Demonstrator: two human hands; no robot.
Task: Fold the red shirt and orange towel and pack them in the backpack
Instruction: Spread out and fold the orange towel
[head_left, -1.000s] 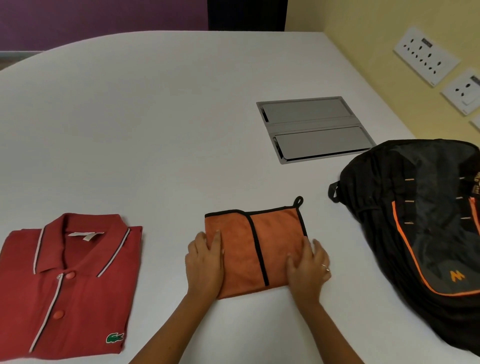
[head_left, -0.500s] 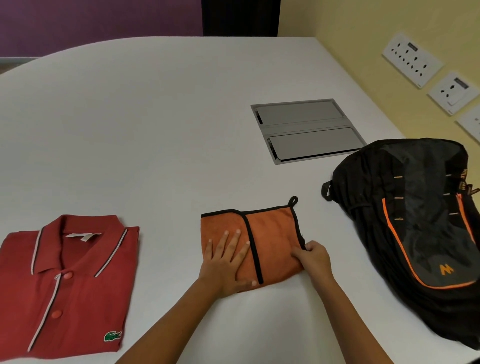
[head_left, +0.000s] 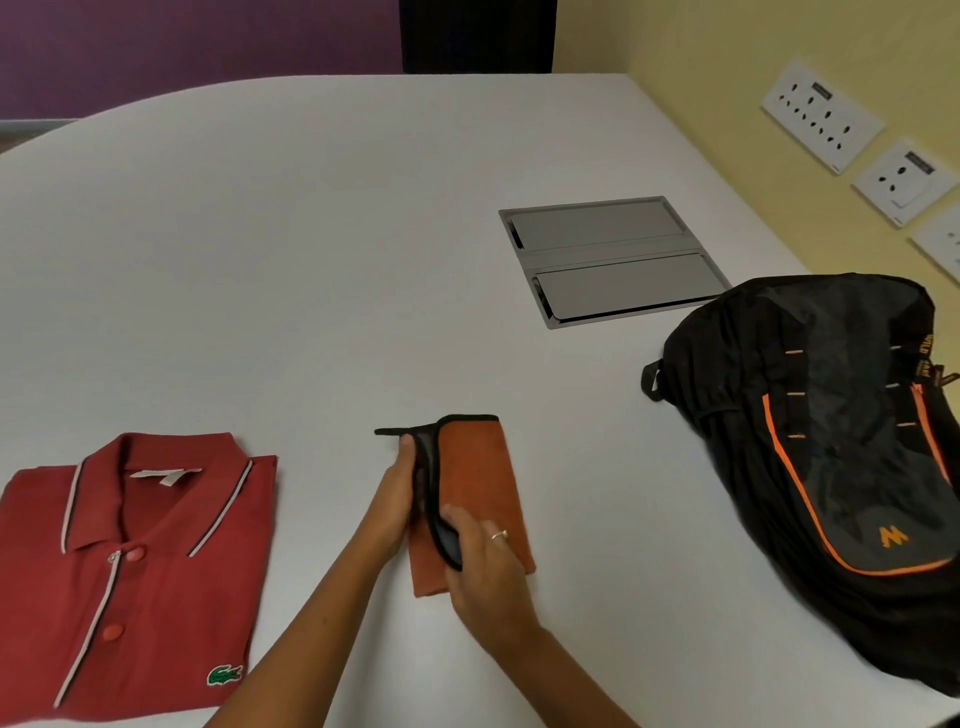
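On the white bench (head_left: 363, 260), the orange towel (head_left: 478, 499) is now half its earlier width: the right hand (head_left: 483, 566) has carried its black-trimmed edge across, both hands pinching it, left hand (head_left: 400, 493) at nine o'clock. Folded red polo shirt (head_left: 135, 571) waits left; backpack (head_left: 831, 441) at three o'clock. Packing comes next.

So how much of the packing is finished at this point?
The shirt lies folded on the table, so that looks done. The towel is mid-fold: the left hand steadies its edge while the right hand brings a flap over. Nothing is in the backpack yet.
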